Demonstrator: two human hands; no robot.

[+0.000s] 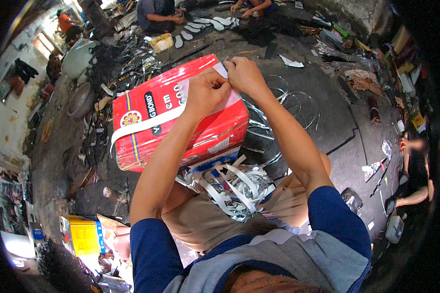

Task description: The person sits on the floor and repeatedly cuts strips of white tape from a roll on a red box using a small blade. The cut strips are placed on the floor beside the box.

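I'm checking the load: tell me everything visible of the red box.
The red box looks like glossy, creased cardboard, with a flower emblem, a black label and a pale patch toward the right. It lies slantwise, left of centre, right end farther off. A white strip crosses its top and disappears behind the left hand; the right hand is at its far right corner. Whether either presses it is unclear.

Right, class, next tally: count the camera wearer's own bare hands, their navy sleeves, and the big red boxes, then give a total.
Bare hands: 2 (left hand, right hand)
Navy sleeves: 2 (left sleeve, right sleeve)
Big red box: 1
Total: 5
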